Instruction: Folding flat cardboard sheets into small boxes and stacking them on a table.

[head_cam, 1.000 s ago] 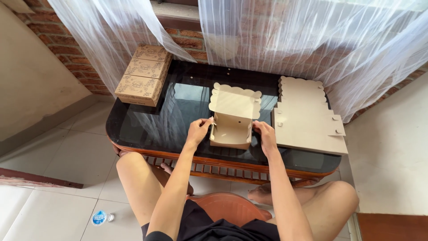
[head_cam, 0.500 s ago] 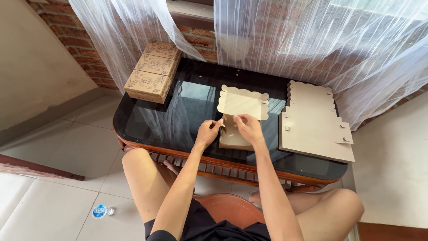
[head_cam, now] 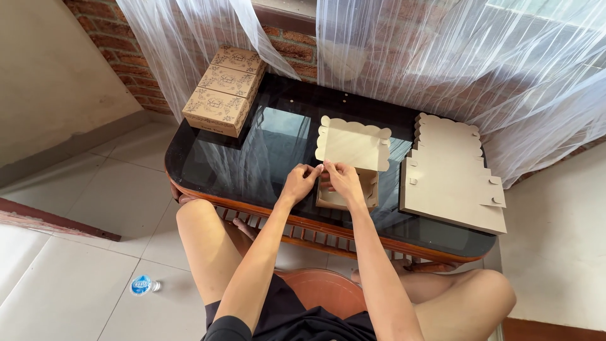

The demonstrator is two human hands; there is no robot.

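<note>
Half-folded cardboard box (head_cam: 348,165) under my hands on the glass surface (head_cam: 208,158), my left hand (head_cam: 301,182) and right hand (head_cam: 341,177) pinching its front flap, flat box blanks (head_cam: 451,183) stacked right, three finished boxes (head_cam: 224,90) far left, curtain (head_cam: 404,57) beyond

Bright daylight filters through the sheer white curtains (head_cam: 442,57); the glossy black glass tabletop (head_cam: 214,158) mirrors them; focus stays sharp, shadows soft.
</note>
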